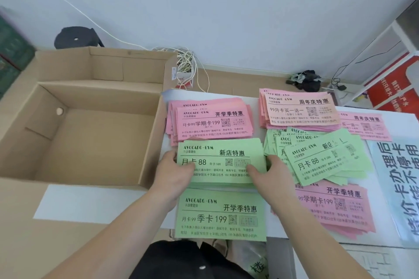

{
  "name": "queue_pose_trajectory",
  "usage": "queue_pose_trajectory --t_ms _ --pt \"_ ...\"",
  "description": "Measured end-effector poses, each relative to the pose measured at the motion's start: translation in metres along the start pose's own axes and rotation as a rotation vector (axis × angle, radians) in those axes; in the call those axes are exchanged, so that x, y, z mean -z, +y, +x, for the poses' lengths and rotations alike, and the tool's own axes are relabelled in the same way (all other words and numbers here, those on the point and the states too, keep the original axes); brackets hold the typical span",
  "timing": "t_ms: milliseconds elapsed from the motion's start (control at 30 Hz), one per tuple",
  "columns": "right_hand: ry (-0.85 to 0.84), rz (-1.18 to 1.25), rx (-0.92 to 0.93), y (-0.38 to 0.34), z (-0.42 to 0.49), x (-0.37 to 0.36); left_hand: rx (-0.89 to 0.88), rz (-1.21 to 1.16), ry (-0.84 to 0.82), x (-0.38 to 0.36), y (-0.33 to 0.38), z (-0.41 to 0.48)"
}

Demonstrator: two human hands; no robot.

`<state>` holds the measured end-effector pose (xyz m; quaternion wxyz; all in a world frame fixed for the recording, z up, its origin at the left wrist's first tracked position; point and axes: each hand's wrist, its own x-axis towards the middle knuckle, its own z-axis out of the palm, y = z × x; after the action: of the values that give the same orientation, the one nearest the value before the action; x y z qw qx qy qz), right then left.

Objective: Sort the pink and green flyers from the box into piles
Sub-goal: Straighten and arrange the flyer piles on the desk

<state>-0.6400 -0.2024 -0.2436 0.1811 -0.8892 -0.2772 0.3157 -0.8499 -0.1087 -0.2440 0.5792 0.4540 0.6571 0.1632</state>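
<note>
Paper flyers like ours are light, floppy and prone to sliding apart, so we judge the short edges the safest hold. Our left hand (175, 172) and right hand (271, 175) pinch the green stack (222, 156) there, thumbs on top, mid-table beside the box (90, 142).

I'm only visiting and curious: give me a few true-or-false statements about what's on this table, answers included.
1. The left hand and right hand both hold one green stack. True.
2. The cardboard box is full of flyers. False: no flyers show inside it.
3. A pink pile lies just beyond the held stack. True.
4. The green pile to the right is neatly squared. False: its flyers lie fanned and askew.
</note>
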Motion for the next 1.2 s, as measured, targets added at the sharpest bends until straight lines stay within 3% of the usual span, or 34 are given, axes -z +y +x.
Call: queue_pose_trajectory --t_ms 200,433,600,733,867,1033,1200 --pt "0.007 0.084 0.029 0.032 0.018 -0.015 0.056 -0.022 0.035 -0.006 0.007 0.002" --pt "0.010 0.018 0.062 0.006 -0.004 0.005 0.198 -0.075 -0.149 -0.008 0.022 0.003" --pt "0.007 -0.016 0.102 0.013 -0.001 0.001 0.095 0.049 -0.096 -0.019 0.013 0.005" --pt "0.016 -0.030 0.096 0.021 0.004 -0.004 0.005 -0.069 -0.158 -0.022 0.026 -0.015" --pt "0.030 -0.043 0.107 0.021 0.004 -0.006 0.052 -0.227 -0.158 -0.017 0.032 -0.013" --pt "0.026 -0.079 0.121 0.020 0.005 -0.010 0.129 -0.380 -0.346 -0.015 0.039 -0.023" --pt "0.046 -0.068 0.122 0.023 0.008 -0.013 0.051 -0.351 -0.458 -0.020 0.049 -0.040"
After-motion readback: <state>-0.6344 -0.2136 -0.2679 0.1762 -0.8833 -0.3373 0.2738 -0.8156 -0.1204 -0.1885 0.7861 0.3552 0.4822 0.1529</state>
